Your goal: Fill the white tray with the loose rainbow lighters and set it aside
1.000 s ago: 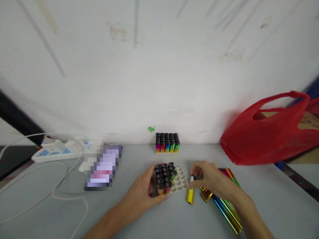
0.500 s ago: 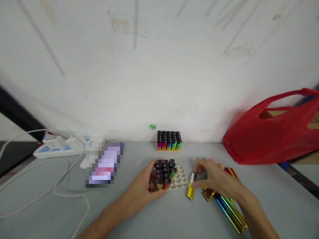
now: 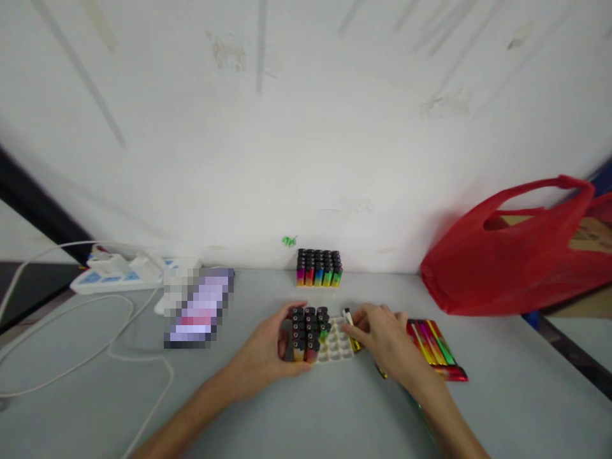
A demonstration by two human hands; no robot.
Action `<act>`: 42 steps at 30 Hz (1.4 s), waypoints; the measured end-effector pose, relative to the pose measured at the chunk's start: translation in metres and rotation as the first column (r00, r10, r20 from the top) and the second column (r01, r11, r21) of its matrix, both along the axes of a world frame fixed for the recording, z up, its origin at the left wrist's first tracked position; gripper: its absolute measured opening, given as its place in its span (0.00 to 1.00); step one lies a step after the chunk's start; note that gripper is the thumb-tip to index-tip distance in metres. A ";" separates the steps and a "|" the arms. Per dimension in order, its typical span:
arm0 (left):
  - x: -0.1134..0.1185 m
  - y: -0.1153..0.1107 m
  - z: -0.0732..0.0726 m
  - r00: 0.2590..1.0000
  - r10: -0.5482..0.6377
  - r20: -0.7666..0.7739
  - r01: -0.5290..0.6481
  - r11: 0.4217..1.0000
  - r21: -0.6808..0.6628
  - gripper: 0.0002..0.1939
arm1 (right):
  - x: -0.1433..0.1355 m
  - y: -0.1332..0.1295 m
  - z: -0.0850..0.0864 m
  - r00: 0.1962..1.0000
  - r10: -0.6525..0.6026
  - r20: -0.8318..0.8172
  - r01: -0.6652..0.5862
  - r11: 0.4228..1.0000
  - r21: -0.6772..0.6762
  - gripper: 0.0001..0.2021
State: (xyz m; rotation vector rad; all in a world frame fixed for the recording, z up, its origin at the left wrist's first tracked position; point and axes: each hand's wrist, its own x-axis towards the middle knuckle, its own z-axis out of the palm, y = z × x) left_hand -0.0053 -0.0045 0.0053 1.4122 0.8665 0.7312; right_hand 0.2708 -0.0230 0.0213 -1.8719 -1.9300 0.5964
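A white tray with round pockets (image 3: 340,347) lies on the grey table, its left part filled with upright black-topped lighters (image 3: 306,331). My left hand (image 3: 265,350) is wrapped round the left side of this group, thumb at the front and fingers behind. At the tray's right edge, my right hand (image 3: 382,331) pinches a tilted lighter with a white upper part and a yellow body (image 3: 354,344). Beneath and beside the right forearm lie shiny coloured wrappers (image 3: 433,344) in red, gold and green, partly hidden by the arm.
Behind the tray, a full block of coloured lighters (image 3: 319,268) stands near the wall. A red bag (image 3: 507,268) is at the right. To the left are a blurred phone (image 3: 203,309), a white power strip (image 3: 119,277) and loose white cables (image 3: 143,358).
My right hand has moved left with the yellow lighter, which now touches or nears the tray's edge. More of the red wrappers shows. The view has shifted slightly.
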 end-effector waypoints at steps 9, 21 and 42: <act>-0.003 -0.002 0.001 0.994 0.028 -0.106 -0.021 0.998 0.066 0.49 | -0.007 0.004 -0.003 0.910 -0.053 -0.412 0.119 0.983 0.136 0.12; -0.007 -0.002 -0.011 0.990 0.039 -0.135 -0.028 0.996 0.079 0.50 | -0.038 0.004 0.011 0.279 -0.142 -0.950 0.019 0.990 -0.142 0.16; -0.005 -0.004 -0.008 0.977 0.044 -0.210 -0.009 0.987 0.162 0.51 | -0.053 -0.001 0.001 0.126 -0.220 -0.967 -0.104 0.967 -0.234 0.32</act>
